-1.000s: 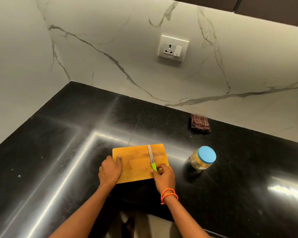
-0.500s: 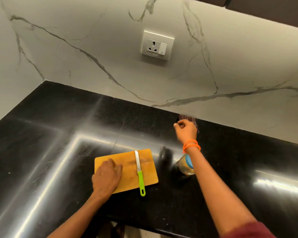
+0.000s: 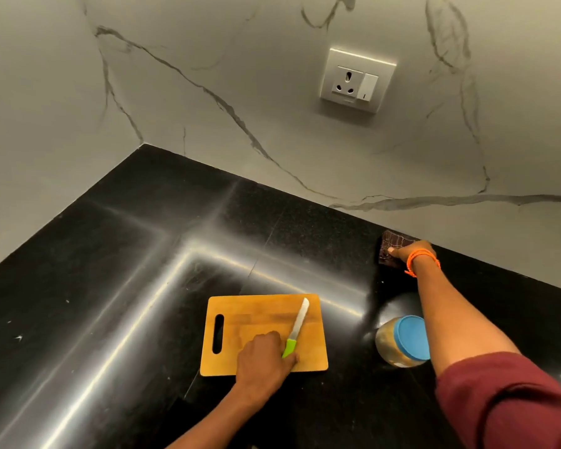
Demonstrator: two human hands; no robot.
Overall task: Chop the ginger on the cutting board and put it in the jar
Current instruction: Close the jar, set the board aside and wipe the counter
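Head view shows the wooden cutting board (image 3: pixel 266 332) low in the middle of the frame on the black counter (image 3: pixel 110 286). No ginger is visible on its bare surface. A green-handled knife (image 3: pixel 297 328) lies slanted across the board's right half. The left hand (image 3: pixel 261 358) rests on the board's lower edge beside the knife handle, with its fingers curled; whether it actually holds the handle I cannot tell.

To the right of the board, well apart from it, stands the jar (image 3: pixel 399 341), its blue lid (image 3: pixel 413 337) on and pale contents visible inside. At the right edge, against the marble wall, the right hand (image 3: pixel 408 251) reaches to a dark checked cloth (image 3: pixel 391 249) and pinches it with thumb and fingers.

Chopping and filling look finished, judging by the bare board and closed jar, so the step in hand seems to be cleanup. The next move calls for lifting the cloth and bringing it toward the board without knocking the jar under the forearm.
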